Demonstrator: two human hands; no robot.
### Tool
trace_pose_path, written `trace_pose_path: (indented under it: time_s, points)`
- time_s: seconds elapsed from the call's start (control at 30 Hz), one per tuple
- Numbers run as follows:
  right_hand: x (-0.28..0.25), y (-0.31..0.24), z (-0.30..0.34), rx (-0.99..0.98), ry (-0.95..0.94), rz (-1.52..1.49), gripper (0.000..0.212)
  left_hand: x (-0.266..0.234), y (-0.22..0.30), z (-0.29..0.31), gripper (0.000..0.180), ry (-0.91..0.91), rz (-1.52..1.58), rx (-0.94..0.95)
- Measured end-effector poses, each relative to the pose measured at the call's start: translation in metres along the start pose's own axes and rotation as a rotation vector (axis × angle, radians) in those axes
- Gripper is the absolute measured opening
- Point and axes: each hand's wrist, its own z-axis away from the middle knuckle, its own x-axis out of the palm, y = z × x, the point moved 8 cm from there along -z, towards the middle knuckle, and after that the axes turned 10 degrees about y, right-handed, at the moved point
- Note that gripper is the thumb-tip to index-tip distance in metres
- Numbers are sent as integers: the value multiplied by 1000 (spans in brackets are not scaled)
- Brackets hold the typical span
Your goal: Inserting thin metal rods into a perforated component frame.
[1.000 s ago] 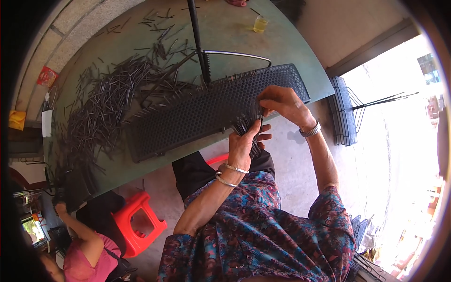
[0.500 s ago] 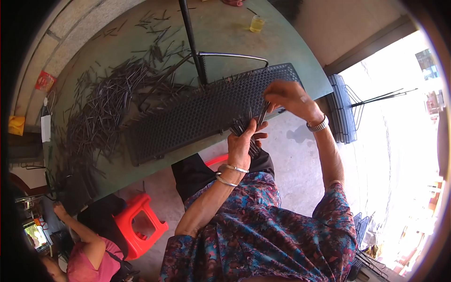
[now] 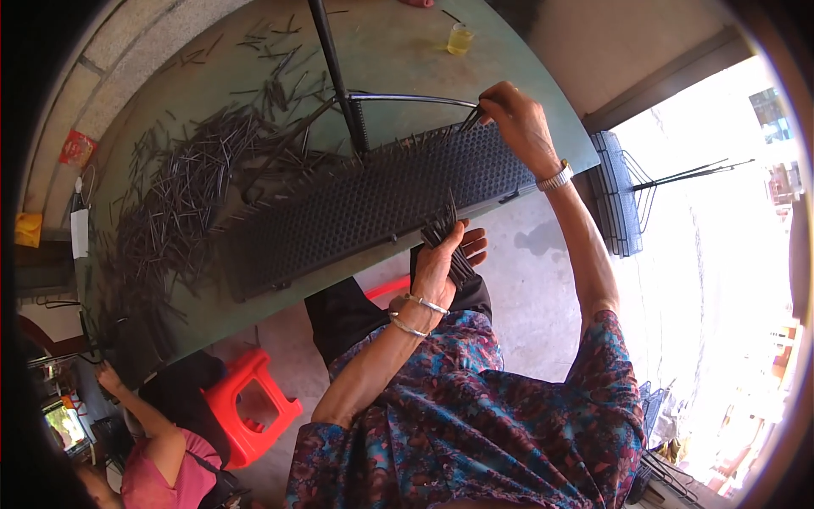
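Note:
My left hand [image 3: 436, 270] is closed around a bundle of thin dark rods [image 3: 440, 229] in front of the panel's near edge. Their upper ends fan out past my thumb. A long black perforated panel [image 3: 365, 204] lies tilted across the table, its surface full of small holes. Over its far right edge, my right hand [image 3: 521, 127] pinches a few dark rods [image 3: 471, 117], which point down at that edge. A row of short rods [image 3: 398, 149] stands along the far edge to the left of it. Whether the pinched rods sit in holes cannot be seen.
A heap of loose rods [image 3: 191, 182] covers the left of the green table [image 3: 398, 59]. Behind the panel rises a black post [image 3: 333, 59] with a metal bar. A cup of yellow liquid [image 3: 459, 38] stands far right. A person in pink [image 3: 165, 467] sits lower left beside a red stool [image 3: 250, 407].
My right hand has moved away from the bundle, up and across to the panel's far edge, carrying a few rods. My left hand stays nearly in place with its bundle.

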Motion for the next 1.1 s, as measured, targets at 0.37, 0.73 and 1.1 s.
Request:
trace_pose_path:
  time_s: [0.37,0.73,1.1]
  points:
    - [10,6,-5,-93,-90,102,12,1,-2,-1,25,-17,3,-7]
    - [14,1,-2,-251,-104,121,11,0,-2,1,22,-6,7,-3]
    - [18,0,11,-377,-80,213,14,-5,-4,1,23,32,29,-9]
